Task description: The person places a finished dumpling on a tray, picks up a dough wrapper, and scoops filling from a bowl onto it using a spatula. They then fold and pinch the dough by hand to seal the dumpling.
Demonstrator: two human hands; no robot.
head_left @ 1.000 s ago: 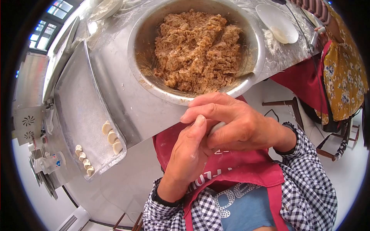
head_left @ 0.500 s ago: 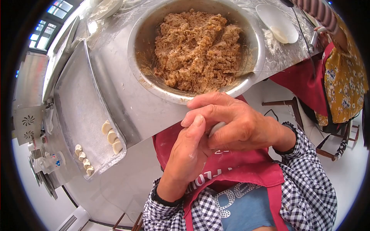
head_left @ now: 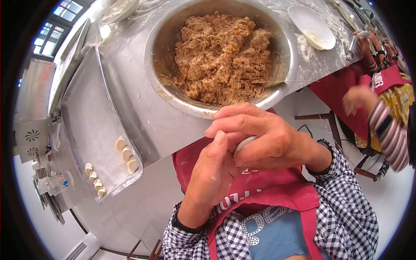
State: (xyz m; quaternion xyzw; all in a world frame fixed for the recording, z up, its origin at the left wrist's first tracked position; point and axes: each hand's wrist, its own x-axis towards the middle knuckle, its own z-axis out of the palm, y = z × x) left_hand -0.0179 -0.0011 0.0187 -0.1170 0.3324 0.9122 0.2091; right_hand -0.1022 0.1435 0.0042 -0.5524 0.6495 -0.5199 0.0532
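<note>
Just below the rim of a large metal bowl [head_left: 156, 89], my two hands are pressed together around a piece of pale dough [head_left: 245, 143]. Only a small part of the dough shows between the fingers. My left hand [head_left: 210, 173] is closed on it from the left, thumb pointing up. From the right, my right hand [head_left: 271, 141] curls over it with bent fingers. The bowl holds a mound of brown minced filling [head_left: 223, 58], with a thin stick lying across its right side. Several folded dumplings [head_left: 127, 155] lie in two rows near the front end of a floured metal tray [head_left: 86, 112].
A white oval dish [head_left: 310, 26] with a dough piece rests on the floury table [head_left: 130, 82]. Another plate [head_left: 119, 12] is at the upper left. Co-workers' hands [head_left: 359, 99] and striped sleeves are at the right, beside a wooden chair [head_left: 366, 174].
My hands have barely shifted, and slightly more of the dough shows between them. At the right, a co-worker's striped arm has moved down from the table, its hand blurred.
</note>
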